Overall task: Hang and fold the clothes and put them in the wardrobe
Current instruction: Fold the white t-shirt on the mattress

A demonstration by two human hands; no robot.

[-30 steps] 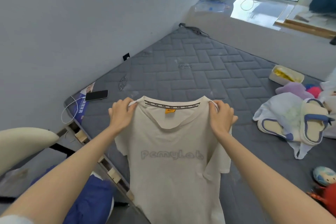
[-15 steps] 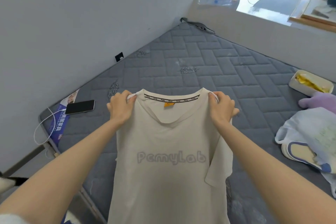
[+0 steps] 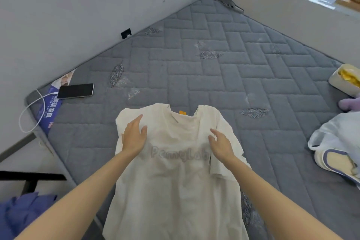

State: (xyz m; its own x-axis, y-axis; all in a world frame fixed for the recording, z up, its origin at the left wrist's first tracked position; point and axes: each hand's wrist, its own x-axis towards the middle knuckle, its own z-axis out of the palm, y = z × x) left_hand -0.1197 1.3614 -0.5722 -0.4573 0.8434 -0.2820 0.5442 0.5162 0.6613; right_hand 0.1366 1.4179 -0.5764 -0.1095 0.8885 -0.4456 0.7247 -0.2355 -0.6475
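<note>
Head view: your shirt (image 3: 175, 181) lies print-up at the bed's (image 3: 214, 74) near edge, left hand (image 3: 134, 138) and right hand (image 3: 221, 146) spread over its chest, likely smoothing for folding.

One head-worn, wide-angle view looks forward and steeply down over the near edge of the bed (image 3: 214, 84), facing its far corner where wall (image 3: 78, 6) and ledge (image 3: 292, 11) meet. It sits close: both forearms (image 3: 93, 191) reach in from the bottom of the frame, and the shirt (image 3: 175, 191) fills the lower middle.
</note>
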